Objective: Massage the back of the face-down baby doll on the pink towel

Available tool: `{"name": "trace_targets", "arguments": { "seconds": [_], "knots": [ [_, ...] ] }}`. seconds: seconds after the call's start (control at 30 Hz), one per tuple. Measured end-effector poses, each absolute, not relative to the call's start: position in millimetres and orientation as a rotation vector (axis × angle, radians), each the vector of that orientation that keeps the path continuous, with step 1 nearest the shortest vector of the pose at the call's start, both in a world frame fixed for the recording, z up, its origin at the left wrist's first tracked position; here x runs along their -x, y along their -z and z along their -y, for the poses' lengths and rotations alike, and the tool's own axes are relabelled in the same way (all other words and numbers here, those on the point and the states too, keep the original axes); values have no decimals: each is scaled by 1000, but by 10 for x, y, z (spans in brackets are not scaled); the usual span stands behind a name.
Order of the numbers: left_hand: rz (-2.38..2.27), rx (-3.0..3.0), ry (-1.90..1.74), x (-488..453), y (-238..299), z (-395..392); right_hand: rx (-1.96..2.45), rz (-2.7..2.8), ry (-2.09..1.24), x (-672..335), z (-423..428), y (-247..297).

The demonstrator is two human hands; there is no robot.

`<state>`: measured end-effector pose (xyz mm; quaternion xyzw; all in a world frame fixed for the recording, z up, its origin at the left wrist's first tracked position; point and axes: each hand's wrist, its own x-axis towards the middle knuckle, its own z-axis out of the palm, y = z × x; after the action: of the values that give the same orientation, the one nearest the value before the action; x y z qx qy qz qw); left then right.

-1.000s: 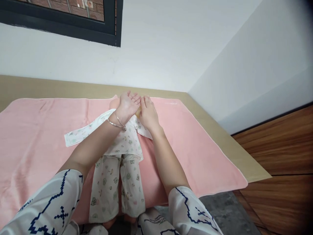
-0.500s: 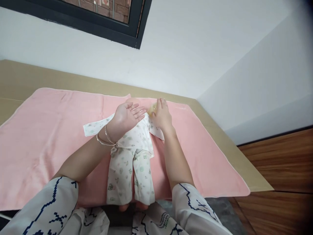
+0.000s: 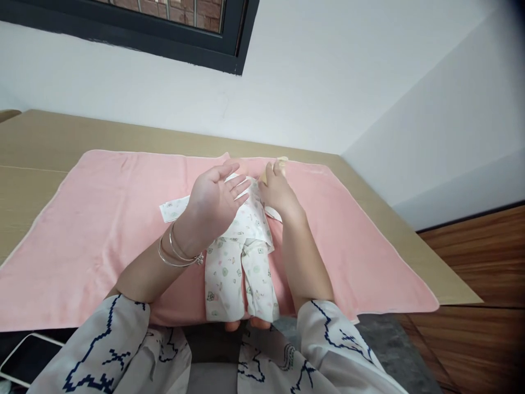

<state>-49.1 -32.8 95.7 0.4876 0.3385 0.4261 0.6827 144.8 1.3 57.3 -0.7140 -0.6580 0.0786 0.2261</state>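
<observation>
A baby doll [image 3: 240, 262] in white printed pyjamas lies on its back on a pink towel [image 3: 102, 219], feet toward me. My left hand [image 3: 213, 200], with bangles on the wrist, hovers palm-up and open just above the doll's chest. My right hand [image 3: 276, 191] rests at the doll's right shoulder, fingers closed around a small pale yellow thing [image 3: 281, 161] near the head. The doll's head is mostly hidden behind my hands. One empty sleeve [image 3: 174, 209] sticks out to the left.
The towel covers a tan tabletop [image 3: 61, 139] set against a white wall under a dark window frame [image 3: 172, 41]. A phone [image 3: 28, 358] lies at the lower left. Wooden floor [image 3: 484, 323] shows to the right.
My left hand has lifted off the doll and turned palm-up. My right hand has slid toward the doll's head. The view has shifted so the doll sits further right.
</observation>
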Motion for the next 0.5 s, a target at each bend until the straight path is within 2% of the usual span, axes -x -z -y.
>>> {"name": "trace_targets", "arguments": {
  "seconds": [0.13, 0.27, 0.37, 0.5],
  "knots": [
    [-695, -741, -917, 391, -1219, 613, 1419, 1922, -226, -1145, 605, -814],
    [-515, -558, -915, 436, -1376, 797, 1052, 2154, -138, -745, 1096, -758],
    [-590, -521, -1012, 557, -1421, 803, 831, 2286, -92, -553, 1363, -676],
    [-529, -614, -1124, 541, -1391, 846, 728, 2419, -188, -574, 1550, -699]
  ]
}}
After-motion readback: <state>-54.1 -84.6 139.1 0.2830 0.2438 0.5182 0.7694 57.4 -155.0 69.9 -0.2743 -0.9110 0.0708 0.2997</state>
